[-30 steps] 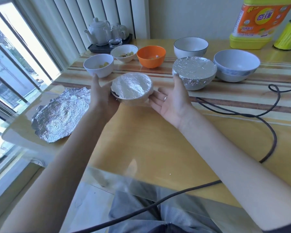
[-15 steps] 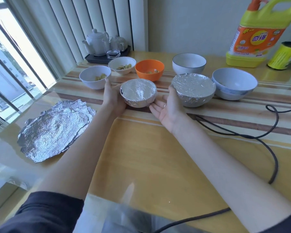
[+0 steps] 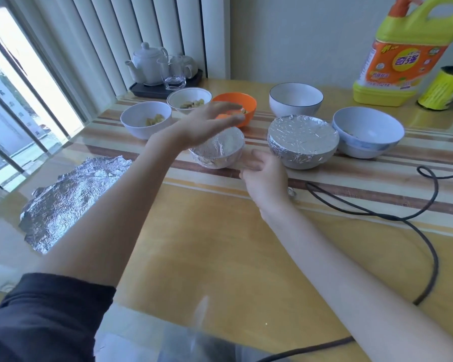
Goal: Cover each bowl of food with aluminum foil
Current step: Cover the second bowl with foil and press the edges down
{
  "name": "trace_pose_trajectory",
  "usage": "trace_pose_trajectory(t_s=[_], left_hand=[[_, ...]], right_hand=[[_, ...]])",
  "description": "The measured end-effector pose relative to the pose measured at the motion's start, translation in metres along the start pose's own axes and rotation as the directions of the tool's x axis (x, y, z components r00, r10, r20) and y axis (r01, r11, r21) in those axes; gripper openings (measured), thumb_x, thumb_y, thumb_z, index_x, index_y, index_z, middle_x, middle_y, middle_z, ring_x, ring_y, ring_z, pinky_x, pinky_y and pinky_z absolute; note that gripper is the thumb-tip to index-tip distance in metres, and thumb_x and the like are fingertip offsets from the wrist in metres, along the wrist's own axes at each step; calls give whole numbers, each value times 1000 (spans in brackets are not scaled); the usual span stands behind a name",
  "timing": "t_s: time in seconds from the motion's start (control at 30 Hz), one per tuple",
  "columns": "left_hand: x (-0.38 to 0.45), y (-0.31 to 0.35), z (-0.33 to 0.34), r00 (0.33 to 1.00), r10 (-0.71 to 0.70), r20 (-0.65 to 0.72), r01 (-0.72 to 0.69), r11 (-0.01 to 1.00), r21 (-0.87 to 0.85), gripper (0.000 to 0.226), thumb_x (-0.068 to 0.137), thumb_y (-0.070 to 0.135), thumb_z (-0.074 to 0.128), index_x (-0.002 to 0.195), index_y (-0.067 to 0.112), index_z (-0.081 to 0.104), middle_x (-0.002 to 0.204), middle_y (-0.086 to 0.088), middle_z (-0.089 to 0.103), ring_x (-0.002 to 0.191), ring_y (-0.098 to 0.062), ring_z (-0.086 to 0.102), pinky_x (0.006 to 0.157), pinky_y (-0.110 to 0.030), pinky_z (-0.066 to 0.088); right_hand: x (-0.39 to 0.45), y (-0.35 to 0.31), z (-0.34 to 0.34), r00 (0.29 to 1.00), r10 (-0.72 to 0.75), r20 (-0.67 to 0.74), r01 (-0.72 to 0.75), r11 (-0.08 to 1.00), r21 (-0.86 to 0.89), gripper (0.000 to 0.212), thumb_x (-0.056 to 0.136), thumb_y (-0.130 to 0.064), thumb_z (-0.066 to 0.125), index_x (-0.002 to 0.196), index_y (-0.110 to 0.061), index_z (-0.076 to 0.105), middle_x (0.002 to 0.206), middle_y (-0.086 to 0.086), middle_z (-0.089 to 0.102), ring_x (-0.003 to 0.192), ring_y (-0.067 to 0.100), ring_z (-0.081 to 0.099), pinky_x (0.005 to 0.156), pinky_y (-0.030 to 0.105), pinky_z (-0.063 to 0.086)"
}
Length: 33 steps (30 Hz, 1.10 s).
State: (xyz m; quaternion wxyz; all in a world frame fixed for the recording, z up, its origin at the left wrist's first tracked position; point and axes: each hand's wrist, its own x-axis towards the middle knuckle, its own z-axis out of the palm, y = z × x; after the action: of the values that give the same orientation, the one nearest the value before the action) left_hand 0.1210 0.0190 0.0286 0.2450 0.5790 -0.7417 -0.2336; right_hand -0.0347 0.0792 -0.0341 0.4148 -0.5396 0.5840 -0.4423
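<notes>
A small foil-covered bowl (image 3: 221, 150) stands on the striped part of the table. My left hand (image 3: 207, 124) hovers flat above it, blurred, fingers straight and pointing toward the orange bowl (image 3: 242, 103). My right hand (image 3: 264, 173) rests on the table just right of the small covered bowl, fingers loosely curled, holding nothing. A larger foil-covered bowl (image 3: 302, 141) stands to the right. Uncovered bowls with food: a white one (image 3: 144, 121) at left, a rimmed white one (image 3: 188, 99) behind, the orange one. Loose foil sheets (image 3: 71, 199) lie at the left.
Two more uncovered bowls stand at the back (image 3: 296, 100) and right (image 3: 368, 131). A tea set on a dark tray (image 3: 162, 71) sits by the blinds. A yellow detergent jug (image 3: 406, 56) and a yellow can (image 3: 442, 90) stand far right. A black cable (image 3: 377, 212) loops across the table.
Both hands have let go of the small covered bowl, now set down on the table. My left hand has lifted above it toward the orange bowl; my right hand has turned palm down.
</notes>
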Motion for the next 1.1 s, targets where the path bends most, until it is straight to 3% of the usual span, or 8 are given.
trace_pose_trajectory(t_s=[0.1, 0.17, 0.27, 0.37, 0.47, 0.67, 0.9, 1.1], left_hand=[[9, -2, 8, 978, -29, 209, -11, 982, 188, 64, 82, 69, 45, 137, 37, 52, 151, 2, 40, 141, -21, 29, 117, -44, 19], [7, -11, 17, 988, -48, 150, 6, 963, 268, 66, 74, 72, 38, 133, 44, 53, 149, 7, 41, 139, -22, 30, 115, -49, 20], [1, -15, 24, 996, -48, 75, 15, 924, 382, 51, 87, 61, 34, 136, 51, 45, 151, 13, 35, 141, -20, 23, 110, -49, 16], [2, -12, 20, 991, -67, 117, 26, 947, 321, 39, 100, 53, 32, 138, 51, 42, 153, 12, 32, 143, -21, 18, 111, -50, 11], [1, -9, 13, 962, -138, 237, 65, 954, 292, 63, 78, 71, 32, 139, 58, 31, 156, 16, 24, 145, -16, 10, 113, -50, 3], [4, -5, 9, 917, -184, 355, 49, 932, 359, 87, 67, 62, 46, 146, 57, 9, 160, 19, 4, 148, -14, -6, 115, -46, -3], [4, -6, 2, 901, -185, 391, 45, 939, 342, 90, 66, 69, 51, 146, 58, 10, 160, 23, 3, 148, -14, -10, 118, -52, -5], [4, -5, 1, 899, -187, 397, 57, 947, 316, 91, 66, 67, 55, 146, 57, 14, 159, 24, 6, 148, -12, -7, 119, -54, -3]], right_hand=[[7, -1, 1, 989, -145, -26, 144, 988, -60, 25, 81, -13, 73, 105, -9, 67, 86, -2, 65, 79, 8, 61, 67, 15, 42], [12, 1, 4, 971, -237, -41, 231, 967, -106, 21, 75, -18, 79, 92, -11, 69, 80, -4, 68, 77, 10, 64, 66, 19, 46], [20, 7, 11, 961, -274, -48, 261, 949, -176, 22, 72, -21, 80, 92, -14, 72, 80, -1, 71, 80, 15, 66, 73, 35, 53], [25, 10, 13, 937, -346, -42, 327, 913, -243, 19, 72, -22, 80, 87, -13, 73, 77, 1, 71, 75, 21, 65, 70, 40, 52], [32, 12, 7, 910, -415, 11, 398, 864, -309, 9, 77, -20, 76, 84, -14, 73, 75, 2, 71, 72, 21, 64, 69, 39, 51], [40, 7, -9, 895, -410, 175, 446, 818, -363, 14, 82, -29, 72, 84, -16, 73, 72, 1, 70, 70, 21, 64, 68, 39, 52], [47, -3, -18, 821, -504, 268, 558, 613, -560, 18, 89, -26, 63, 91, -9, 68, 84, 12, 68, 79, 32, 59, 62, 35, 44], [51, -7, -22, 825, -457, 331, 564, 639, -523, 16, 91, -22, 59, 92, -7, 65, 87, 14, 65, 83, 33, 57, 70, 41, 47]])
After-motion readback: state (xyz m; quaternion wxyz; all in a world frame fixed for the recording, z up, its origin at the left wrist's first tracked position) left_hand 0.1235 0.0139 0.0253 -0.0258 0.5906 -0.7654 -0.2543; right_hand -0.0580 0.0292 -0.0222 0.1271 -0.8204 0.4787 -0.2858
